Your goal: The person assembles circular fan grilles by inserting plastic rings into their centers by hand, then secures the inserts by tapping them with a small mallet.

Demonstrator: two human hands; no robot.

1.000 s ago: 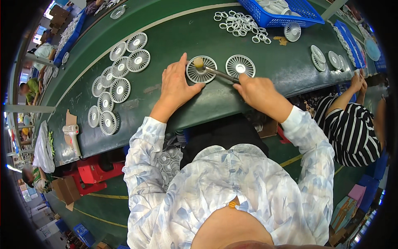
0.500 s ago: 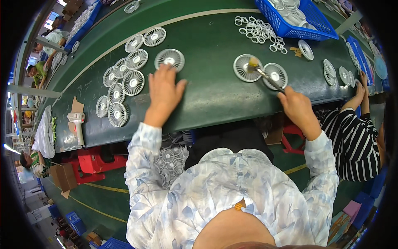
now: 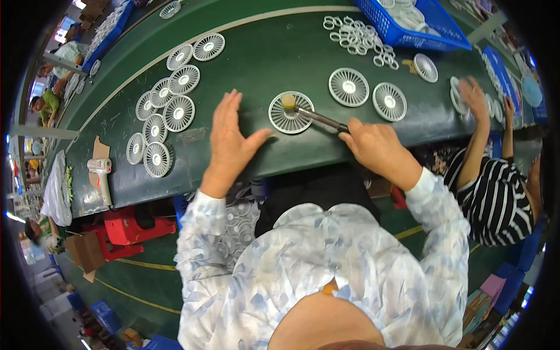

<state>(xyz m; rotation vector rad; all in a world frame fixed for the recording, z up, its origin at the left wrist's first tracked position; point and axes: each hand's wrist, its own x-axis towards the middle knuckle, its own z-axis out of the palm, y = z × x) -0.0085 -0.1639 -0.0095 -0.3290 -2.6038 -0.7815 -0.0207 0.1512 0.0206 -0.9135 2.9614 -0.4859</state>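
Note:
A small mallet [image 3: 319, 119] with a yellowish head is gripped by its dark handle in my right hand [image 3: 376, 146]. Its head is over the hub of a round, white spoked disc [image 3: 302, 123], which lies flat on the green table. Whether the head touches the hub I cannot tell. My left hand [image 3: 229, 140] is held open left of that disc, apart from it, with the thumb pointing toward it. Two similar discs, one [image 3: 338, 87] farther and one [image 3: 398, 107] nearer, rest right of the mallet head.
Several white discs [image 3: 178, 113] spread over the left of the green table [image 3: 256, 64]. A heat gun [image 3: 102, 175] lies at far left. Small white rings [image 3: 356, 36] and a blue basket [image 3: 402, 39] are at the far right. A co-worker's hand [image 3: 473, 98] reaches over discs at right.
The disc under my left hand has moved right and nearer; that hand is off it. My right hand has brought the mallet left over it. The co-worker's hand has moved onto the right-hand discs.

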